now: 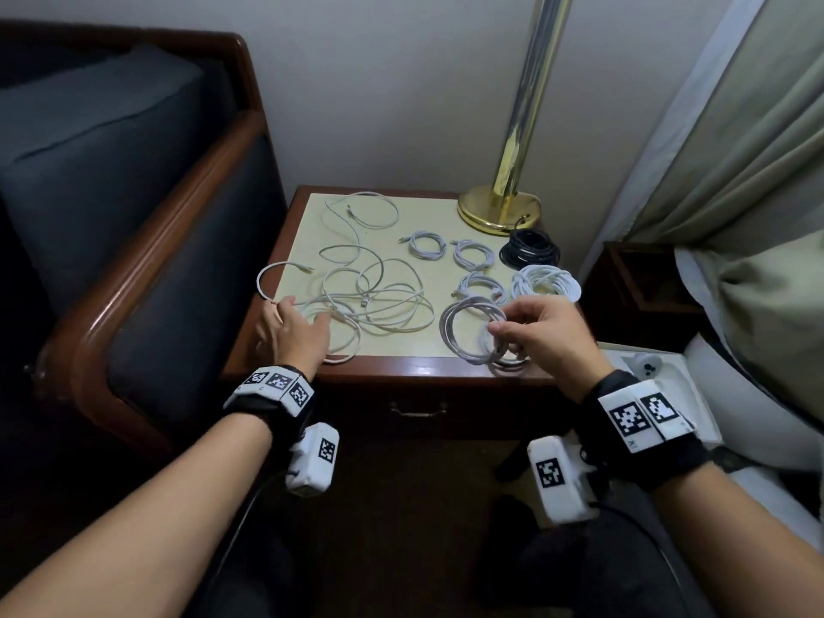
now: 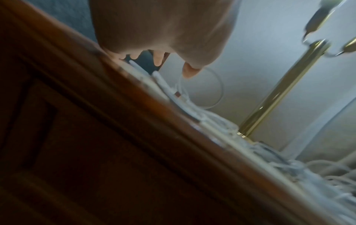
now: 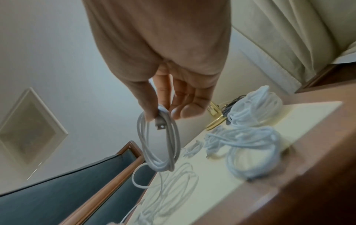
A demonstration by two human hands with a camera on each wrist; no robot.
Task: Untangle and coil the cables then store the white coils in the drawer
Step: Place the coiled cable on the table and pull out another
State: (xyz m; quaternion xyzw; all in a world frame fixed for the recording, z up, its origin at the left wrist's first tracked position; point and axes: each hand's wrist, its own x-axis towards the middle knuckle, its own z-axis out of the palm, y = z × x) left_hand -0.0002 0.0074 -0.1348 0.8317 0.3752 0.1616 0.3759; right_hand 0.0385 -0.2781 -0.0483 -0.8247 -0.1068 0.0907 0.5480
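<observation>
Glossy brass lamp pole, polished wood nightstand, matt cloth curtain.

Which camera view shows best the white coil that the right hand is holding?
The right wrist view: the white coil hangs from the right hand, thumb and fingers pinching its top, plug visible. The head view shows the coil from above, partly hidden by the fingers. The left wrist view does not show it clearly.

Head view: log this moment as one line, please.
right hand: pinches white coil | left hand: on tangled cables | drawer: closed
</observation>
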